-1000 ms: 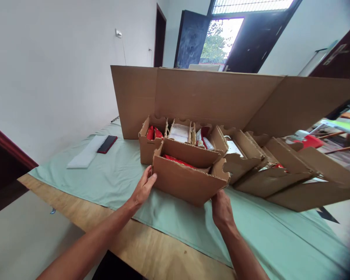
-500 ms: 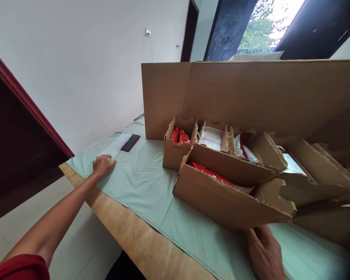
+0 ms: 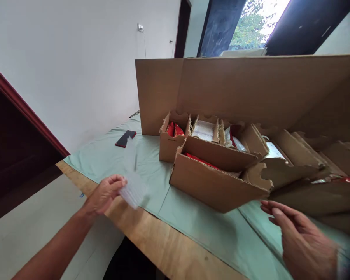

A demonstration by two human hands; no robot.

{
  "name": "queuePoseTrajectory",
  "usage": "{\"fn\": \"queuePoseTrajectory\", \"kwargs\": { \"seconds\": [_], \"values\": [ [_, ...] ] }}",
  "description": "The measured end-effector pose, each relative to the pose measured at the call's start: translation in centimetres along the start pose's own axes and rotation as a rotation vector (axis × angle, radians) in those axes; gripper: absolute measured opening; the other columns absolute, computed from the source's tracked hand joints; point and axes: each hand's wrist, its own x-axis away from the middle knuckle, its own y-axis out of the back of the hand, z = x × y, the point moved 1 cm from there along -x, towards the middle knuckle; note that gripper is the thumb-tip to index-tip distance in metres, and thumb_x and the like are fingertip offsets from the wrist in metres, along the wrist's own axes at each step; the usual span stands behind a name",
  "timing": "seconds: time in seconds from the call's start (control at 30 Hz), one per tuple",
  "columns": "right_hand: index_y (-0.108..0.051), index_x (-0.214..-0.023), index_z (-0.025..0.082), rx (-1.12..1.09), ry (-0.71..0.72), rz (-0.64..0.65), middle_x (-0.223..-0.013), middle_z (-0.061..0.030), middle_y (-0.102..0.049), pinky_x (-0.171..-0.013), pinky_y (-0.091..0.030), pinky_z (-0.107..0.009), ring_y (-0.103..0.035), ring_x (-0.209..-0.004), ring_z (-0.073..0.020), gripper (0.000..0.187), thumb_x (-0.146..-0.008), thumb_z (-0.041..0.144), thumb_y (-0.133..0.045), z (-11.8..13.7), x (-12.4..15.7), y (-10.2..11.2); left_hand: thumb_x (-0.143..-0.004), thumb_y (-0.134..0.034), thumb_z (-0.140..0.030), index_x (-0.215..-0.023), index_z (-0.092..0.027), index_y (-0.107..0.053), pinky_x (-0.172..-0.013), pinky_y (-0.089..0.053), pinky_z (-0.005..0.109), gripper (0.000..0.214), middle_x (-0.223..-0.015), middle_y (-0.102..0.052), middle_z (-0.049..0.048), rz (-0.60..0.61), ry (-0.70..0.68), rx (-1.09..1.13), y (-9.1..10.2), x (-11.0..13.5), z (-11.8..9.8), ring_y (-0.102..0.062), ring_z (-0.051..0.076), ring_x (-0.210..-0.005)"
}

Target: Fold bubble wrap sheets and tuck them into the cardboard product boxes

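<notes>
My left hand is closed on a white bubble-wrap sheet, held in the air over the table's left front edge; the sheet is blurred by motion. My right hand hovers at the lower right with its fingers spread, holding nothing, just in front of the near cardboard box. That box is open on top and shows something red inside. Behind it stands a row of smaller cardboard compartments with red and white packets.
A large folded cardboard sheet stands upright behind the boxes. More flattened cardboard trays lean to the right. A dark phone with a red edge lies on the green cloth covering the wooden table.
My left hand picked up the white sheet from beside the phone and brought it toward me. My right hand left the near box's front edge and opened.
</notes>
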Motion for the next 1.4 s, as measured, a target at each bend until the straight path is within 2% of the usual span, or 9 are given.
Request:
{"fn": "queuePoseTrajectory", "kwargs": {
  "seconds": [0.17,0.33,0.43,0.53,0.93,1.03,1.2,1.27,1.4],
  "values": [
    [-0.077,-0.095,0.026,-0.061,0.069,0.402,-0.097,-0.0089,-0.08,-0.084,-0.06,-0.044,-0.074,-0.094,-0.03,0.04,-0.083,0.062,-0.063,3.9,6.6,-0.3,-0.054,-0.085,-0.031,-0.059,-0.017,-0.059,-0.054,-0.037,0.021,0.03,-0.062,-0.057,-0.003,0.234,0.127,0.116,-6.4,4.7,4.0,-0.047,0.008,-0.056],
    [-0.06,-0.143,0.023,-0.086,0.087,0.782,-0.138,-0.016,-0.067,-0.096,-0.057,-0.051,-0.067,-0.12,-0.0337,0.072,-0.084,0.063,-0.067,4.5,12.0,-5.2,-0.058,-0.083,-0.032,-0.059,-0.017,-0.056,-0.059,-0.04,0.022,0.03,-0.068,-0.059,-0.0021,0.303,0.173,0.226,-9.6,6.9,6.8,-0.05,0.01,-0.061],
    [-0.067,-0.133,0.023,-0.085,0.135,0.821,-0.128,-0.0132,-0.073,-0.096,-0.056,-0.049,-0.069,-0.116,-0.0324,0.057,-0.085,0.053,-0.071,4.2,13.4,-7.4,-0.059,-0.084,-0.033,-0.061,-0.018,-0.055,-0.058,-0.041,0.022,0.033,-0.067,-0.058,-0.0032,0.27,0.18,0.277,-9.6,7.5,7.9,-0.049,0.009,-0.06],
    [-0.076,-0.093,0.024,-0.143,0.219,0.821,-0.088,-0.0047,-0.078,-0.08,-0.058,-0.037,-0.073,-0.083,-0.0229,0.022,-0.096,0.04,-0.061,3.7,13.8,-8.2,-0.059,-0.086,-0.032,-0.062,-0.018,-0.055,-0.06,-0.043,0.02,0.034,-0.063,-0.054,-0.0048,0.205,0.168,0.317,-8.6,7.6,8.5,-0.05,0.009,-0.062],
    [-0.064,-0.097,0.027,-0.049,0.773,0.553,-0.095,0.0001,-0.073,-0.08,-0.054,-0.034,-0.071,-0.092,-0.0186,0.051,-0.065,-0.006,-0.042,0.8,11.3,-2.9,-0.072,-0.082,-0.056,-0.097,-0.018,-0.065,-0.057,-0.058,0.029,0.049,-0.091,-0.074,0.0081,0.267,0.43,0.222,-6.8,9.0,8.4,-0.072,0.021,-0.075],
    [-0.059,-0.091,0.027,-0.053,0.689,0.606,-0.089,0.0025,-0.071,-0.076,-0.053,-0.03,-0.07,-0.087,-0.0164,0.047,-0.06,-0.004,-0.04,0.3,11.3,-2.2,-0.08,-0.076,-0.047,-0.093,-0.019,-0.067,-0.061,-0.058,0.032,0.032,-0.085,-0.073,0.0062,0.221,0.206,-0.1,-6.9,9.4,8.5,-0.07,0.021,-0.072],
    [-0.053,-0.079,0.026,-0.064,0.488,0.693,-0.085,0.0023,-0.071,-0.073,-0.052,-0.03,-0.069,-0.078,-0.0165,0.016,-0.082,0.011,-0.059,0.3,10.7,-1.1,-0.084,-0.07,-0.021,-0.095,-0.025,-0.075,-0.102,-0.051,0.047,0.013,-0.105,-0.073,0.0076,0.155,-0.761,-0.654,-7.7,9.1,5.8,-0.066,0.027,-0.106],
    [-0.05,-0.074,0.025,-0.053,0.39,0.708,-0.084,0.0,-0.071,-0.075,-0.053,-0.033,-0.068,-0.078,-0.0183,0.019,-0.084,0.021,-0.065,0.4,10.3,-0.8,-0.083,-0.074,-0.023,-0.101,-0.026,-0.076,-0.112,-0.043,0.051,0.019,-0.122,-0.07,0.0106,0.333,-0.867,-0.782,-8.5,7.8,4.7,-0.058,0.032,-0.127],
    [-0.045,-0.066,0.025,-0.085,0.198,0.749,-0.083,-0.0041,-0.07,-0.07,-0.053,-0.034,-0.067,-0.079,-0.0212,0.037,-0.082,0.04,-0.074,0.2,9.8,-0.5,-0.076,-0.08,-0.027,-0.108,-0.026,-0.076,-0.117,-0.033,0.056,0.032,-0.138,-0.064,0.0121,0.566,-0.772,-0.94,-10.3,4.0,4.5,-0.047,0.037,-0.14]
  ]
}}
